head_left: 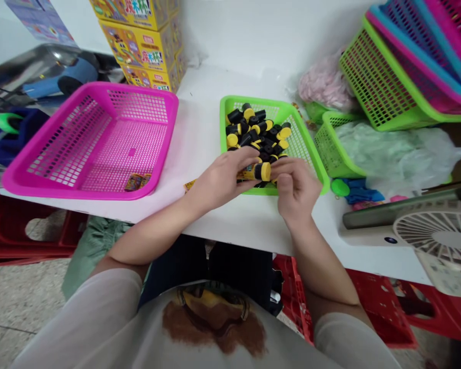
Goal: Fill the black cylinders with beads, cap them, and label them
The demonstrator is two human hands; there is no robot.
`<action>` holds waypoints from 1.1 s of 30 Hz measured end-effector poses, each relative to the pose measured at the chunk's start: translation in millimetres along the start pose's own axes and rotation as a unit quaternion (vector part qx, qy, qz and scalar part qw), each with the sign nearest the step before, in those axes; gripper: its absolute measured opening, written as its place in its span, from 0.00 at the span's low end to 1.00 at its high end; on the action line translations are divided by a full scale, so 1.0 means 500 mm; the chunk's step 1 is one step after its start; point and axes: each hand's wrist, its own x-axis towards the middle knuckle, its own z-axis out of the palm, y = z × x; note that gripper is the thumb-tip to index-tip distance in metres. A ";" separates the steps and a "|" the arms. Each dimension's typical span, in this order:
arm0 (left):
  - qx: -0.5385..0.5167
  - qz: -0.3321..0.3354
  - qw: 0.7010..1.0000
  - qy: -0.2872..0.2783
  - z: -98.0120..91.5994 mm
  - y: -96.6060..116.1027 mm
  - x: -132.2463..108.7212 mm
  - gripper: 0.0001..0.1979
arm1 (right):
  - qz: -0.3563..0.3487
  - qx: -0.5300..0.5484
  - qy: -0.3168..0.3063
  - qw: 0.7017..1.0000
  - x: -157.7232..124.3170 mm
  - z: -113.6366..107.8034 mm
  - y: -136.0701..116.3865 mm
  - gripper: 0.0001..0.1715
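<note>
My left hand [225, 177] is closed round a small cylinder [262, 171] with a yellow cap and a printed orange wrap, held over the near edge of a green basket [310, 154]. Close by the capped end is my right hand [296, 187], its fingers pinched together; whatever they hold is too small to make out. Many black and yellow pieces [253, 130] lie heaped in the green basket. A pink basket [165, 138] on the left has a few wrapped pieces [137, 182] in its near corner. A printed orange strip [189, 185] pokes out beside my left wrist.
Yellow printed boxes [146, 48] are stacked at the back. Coloured baskets [384, 77] lean at the upper right above a small green basket [332, 148] with plastic bags [388, 154]. A fan [445, 236] stands at the right edge of the white table [230, 220].
</note>
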 end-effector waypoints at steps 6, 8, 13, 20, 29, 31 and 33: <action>-0.098 -0.012 0.995 0.007 0.007 -0.022 -0.001 0.30 | -0.047 0.052 -0.018 0.997 -0.010 0.003 0.007 0.20; -0.131 -0.029 0.991 -0.009 0.008 -0.020 0.001 0.31 | -0.011 0.063 -0.029 0.998 -0.011 0.006 0.007 0.21; -0.332 -0.166 0.926 -0.072 -0.012 0.015 0.008 0.42 | 0.037 0.212 -0.093 0.972 -0.001 -0.005 0.022 0.20; -0.556 -0.239 0.770 -0.204 -0.021 0.034 0.021 0.46 | 0.035 0.238 -0.191 0.951 -0.007 -0.021 0.015 0.26; -0.614 -0.285 0.718 -0.161 -0.004 0.041 0.016 0.45 | -0.197 -0.002 -0.041 0.980 -0.007 0.001 -0.012 0.41; -0.608 -0.273 0.727 -0.166 0.003 0.049 0.012 0.42 | -0.212 -0.022 0.004 0.977 -0.015 0.014 -0.023 0.41; -0.600 -0.273 0.732 -0.169 0.011 0.055 0.007 0.41 | -0.211 -0.030 0.009 0.977 -0.025 0.024 -0.035 0.41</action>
